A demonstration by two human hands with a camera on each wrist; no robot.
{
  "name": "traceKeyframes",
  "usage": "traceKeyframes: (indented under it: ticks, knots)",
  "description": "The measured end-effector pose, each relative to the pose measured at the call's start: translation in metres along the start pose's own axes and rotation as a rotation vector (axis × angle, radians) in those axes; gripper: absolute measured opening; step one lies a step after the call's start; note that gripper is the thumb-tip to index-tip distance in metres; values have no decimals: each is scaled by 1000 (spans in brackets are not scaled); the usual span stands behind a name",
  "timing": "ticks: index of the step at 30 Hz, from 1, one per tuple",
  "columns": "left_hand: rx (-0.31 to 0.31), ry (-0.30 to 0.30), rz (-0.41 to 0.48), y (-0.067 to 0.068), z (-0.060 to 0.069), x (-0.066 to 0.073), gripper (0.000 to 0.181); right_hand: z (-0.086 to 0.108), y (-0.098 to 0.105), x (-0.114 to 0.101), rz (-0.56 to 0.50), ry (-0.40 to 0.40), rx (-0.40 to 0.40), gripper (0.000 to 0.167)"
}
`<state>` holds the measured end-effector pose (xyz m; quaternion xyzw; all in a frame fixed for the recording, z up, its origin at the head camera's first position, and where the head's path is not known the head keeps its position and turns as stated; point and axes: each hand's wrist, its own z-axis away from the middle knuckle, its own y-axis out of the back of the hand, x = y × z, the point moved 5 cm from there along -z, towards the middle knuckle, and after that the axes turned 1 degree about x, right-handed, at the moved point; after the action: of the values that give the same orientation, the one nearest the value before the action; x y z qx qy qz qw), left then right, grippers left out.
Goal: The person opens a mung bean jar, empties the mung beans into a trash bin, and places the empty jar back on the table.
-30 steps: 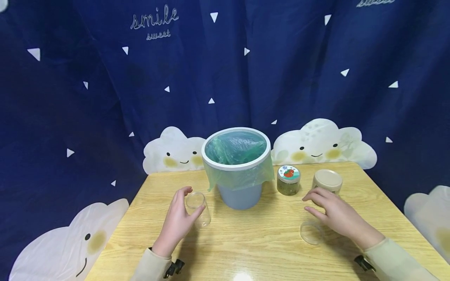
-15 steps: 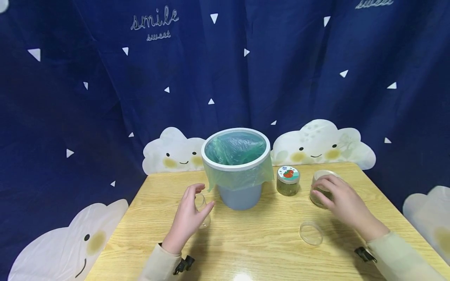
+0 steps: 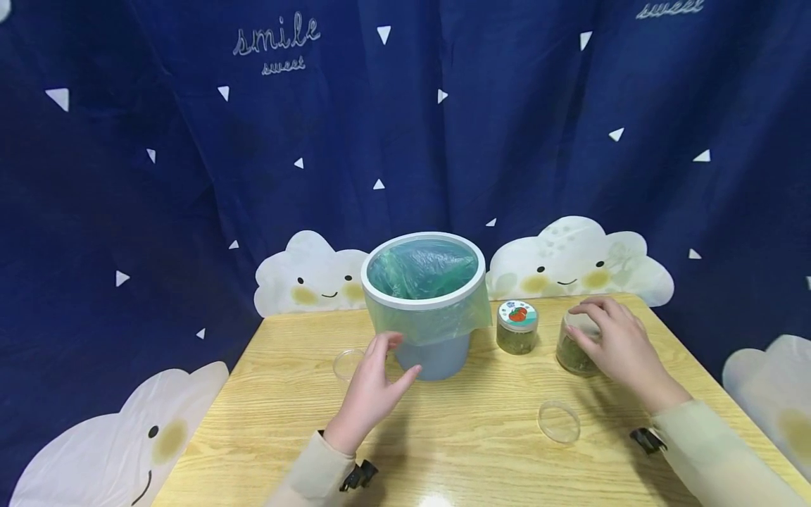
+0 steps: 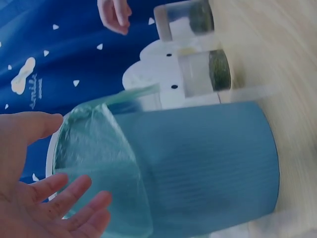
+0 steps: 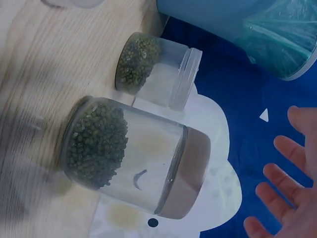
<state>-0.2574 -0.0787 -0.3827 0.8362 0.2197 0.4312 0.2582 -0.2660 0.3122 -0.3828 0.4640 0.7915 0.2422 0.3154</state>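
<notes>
My left hand (image 3: pixel 374 401) hovers in front of the bin (image 3: pixel 437 355), thumb and fingers apart, holding nothing. Behind it shows the rim of a transparent cup (image 3: pixel 336 365), the rest hidden by the hand. My right hand (image 3: pixel 624 352) is beside and above the larger jar (image 3: pixel 573 354), fingers spread and bent loosely; the right wrist view shows a gap between the fingers and the jar's beige lid (image 5: pixel 185 176). Green beans (image 5: pixel 96 144) fill its lower part. Left of it stands a smaller jar (image 3: pixel 516 338) of green beans, with a tomato picture on its lid.
A green bag (image 3: pixel 431 271) lines the bin, folded over its white rim. A transparent round piece (image 3: pixel 559 422) rests on the wooden table (image 3: pixel 475 451), nearer me than the jars. A blue curtain (image 3: pixel 405 141) hangs behind the table's far edge.
My left hand has moved right, away from the transparent cup and before the bin. My right hand has moved farther forward and right, up to the larger jar's lid.
</notes>
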Motion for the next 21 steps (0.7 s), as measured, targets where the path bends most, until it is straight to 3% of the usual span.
traceKeyframes:
  ticks: [11, 21]
  knots:
    - [-76, -28, -10, -33, -5, 12, 49, -7, -16, 33, 50, -231, -151, 68]
    - [-140, -59, -54, -58, -7, 13, 52, -8, -28, 46, 68, -262, -244, 82]
